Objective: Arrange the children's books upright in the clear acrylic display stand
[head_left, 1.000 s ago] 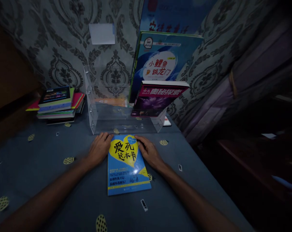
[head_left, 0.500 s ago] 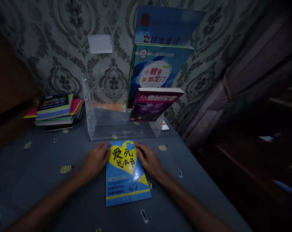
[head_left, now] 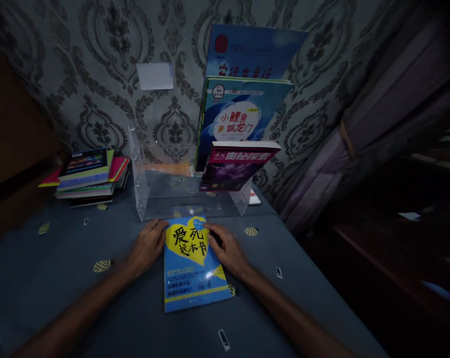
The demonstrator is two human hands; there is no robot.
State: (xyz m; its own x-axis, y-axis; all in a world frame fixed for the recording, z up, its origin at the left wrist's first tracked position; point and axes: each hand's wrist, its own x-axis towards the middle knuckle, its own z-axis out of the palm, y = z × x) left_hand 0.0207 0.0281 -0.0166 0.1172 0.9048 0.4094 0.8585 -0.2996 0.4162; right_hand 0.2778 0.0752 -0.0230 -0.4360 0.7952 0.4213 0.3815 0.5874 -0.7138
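A blue book (head_left: 195, 283) with a yellow heart on its cover is in front of me on the patterned tablecloth, its upper end close to a clear acrylic rack (head_left: 195, 201). My left hand (head_left: 148, 243) grips the upper left edge, fingers on the corner and thumb at the side. At the upper right corner, my right hand (head_left: 228, 248) has its fingertips on the cover; its thumb is partly hidden. Whether the book's far end is raised off the cloth I cannot tell. In the rack's right half stand a purple book (head_left: 234, 169), a blue-green book (head_left: 243, 92) and a taller blue book (head_left: 258, 49).
A pile of books (head_left: 87, 181) lies at the far left of the table. Patterned wallpaper rises behind the rack, with a white switch plate (head_left: 155, 76) on it. The table's right edge runs diagonally beside a tied curtain (head_left: 322, 164).
My view has tilted up a little, so the rack and wall sit lower. The book's near edge has moved slightly away from me, and my right fingertips reach further over its corner.
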